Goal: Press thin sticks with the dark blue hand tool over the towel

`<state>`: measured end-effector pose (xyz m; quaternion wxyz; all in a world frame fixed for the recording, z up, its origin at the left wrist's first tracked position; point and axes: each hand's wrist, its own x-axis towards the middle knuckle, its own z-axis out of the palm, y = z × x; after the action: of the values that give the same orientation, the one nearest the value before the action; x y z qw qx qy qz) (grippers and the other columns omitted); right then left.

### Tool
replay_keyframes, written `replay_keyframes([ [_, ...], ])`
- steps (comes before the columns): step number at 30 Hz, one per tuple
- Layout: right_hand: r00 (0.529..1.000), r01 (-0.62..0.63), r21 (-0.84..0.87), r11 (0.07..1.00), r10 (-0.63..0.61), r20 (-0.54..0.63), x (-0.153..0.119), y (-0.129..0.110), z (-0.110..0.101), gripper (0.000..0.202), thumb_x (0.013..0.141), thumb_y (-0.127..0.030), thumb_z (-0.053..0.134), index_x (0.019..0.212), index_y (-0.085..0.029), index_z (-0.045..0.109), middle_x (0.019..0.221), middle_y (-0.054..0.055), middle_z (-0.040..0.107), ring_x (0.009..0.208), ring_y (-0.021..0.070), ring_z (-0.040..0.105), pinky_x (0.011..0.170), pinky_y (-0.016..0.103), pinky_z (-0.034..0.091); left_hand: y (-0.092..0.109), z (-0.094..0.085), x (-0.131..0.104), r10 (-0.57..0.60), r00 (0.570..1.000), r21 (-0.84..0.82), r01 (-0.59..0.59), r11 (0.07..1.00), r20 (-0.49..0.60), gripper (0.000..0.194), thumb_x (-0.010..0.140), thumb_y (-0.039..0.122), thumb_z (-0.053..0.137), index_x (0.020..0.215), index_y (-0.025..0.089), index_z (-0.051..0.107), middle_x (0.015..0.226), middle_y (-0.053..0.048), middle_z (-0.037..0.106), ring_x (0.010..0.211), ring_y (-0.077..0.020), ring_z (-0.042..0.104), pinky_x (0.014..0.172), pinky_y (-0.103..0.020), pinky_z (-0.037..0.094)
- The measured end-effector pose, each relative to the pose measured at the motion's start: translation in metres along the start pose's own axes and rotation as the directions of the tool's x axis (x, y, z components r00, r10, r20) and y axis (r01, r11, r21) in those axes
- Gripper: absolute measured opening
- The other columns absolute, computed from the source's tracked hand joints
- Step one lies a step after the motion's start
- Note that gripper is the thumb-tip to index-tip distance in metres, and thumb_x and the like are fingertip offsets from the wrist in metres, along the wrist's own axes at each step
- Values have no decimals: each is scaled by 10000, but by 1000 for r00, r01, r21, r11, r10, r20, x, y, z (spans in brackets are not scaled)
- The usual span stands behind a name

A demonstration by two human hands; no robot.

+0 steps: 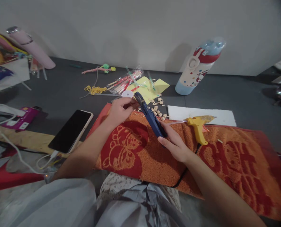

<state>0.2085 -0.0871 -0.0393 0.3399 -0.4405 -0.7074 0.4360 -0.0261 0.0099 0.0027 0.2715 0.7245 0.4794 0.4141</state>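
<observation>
My right hand (174,143) is wrapped round the handle end of a dark blue tool (150,118), which tilts up and to the left above the orange and red towel (164,167). Near the tool's tip is my left hand (123,110), its fingers bent together; whatever they hold, if anything, is too small to make out. A white disc (127,94) lies just beyond the left fingertips. Small pale wooden pieces (156,111) are scattered behind the tool. To the right, a yellow glue gun (198,126) rests on the towel and a white strip (222,116).
A phone (71,130) with a cable lies at the left. Yellow paper (147,90), wrapped sticks (128,80) and yellow string (95,90) are farther back. A bottle (197,69) stands back right; a pink flask (33,49) is back left. A black cord (183,176) crosses the towel.
</observation>
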Motion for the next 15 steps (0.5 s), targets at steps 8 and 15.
replay_keyframes([
  [8,1000,20,-48,999,-19,15,2,1,-1,614,941,-528,454,1435,-175,363,1459,177,477,1368,313,430,1143,527,320,3,-3,2,-65,993,-92,74,993,95,216,792,264,573,655,120,659,522,11,587,462,-58,477,490,-172,382],
  [15,999,21,-65,998,-19,35,2,-1,-1,611,943,-533,442,1423,-164,362,1428,196,495,1351,326,442,1128,544,330,-5,-8,5,-130,959,-234,190,953,251,274,796,342,625,631,123,614,494,6,564,405,-49,468,396,-150,332],
])
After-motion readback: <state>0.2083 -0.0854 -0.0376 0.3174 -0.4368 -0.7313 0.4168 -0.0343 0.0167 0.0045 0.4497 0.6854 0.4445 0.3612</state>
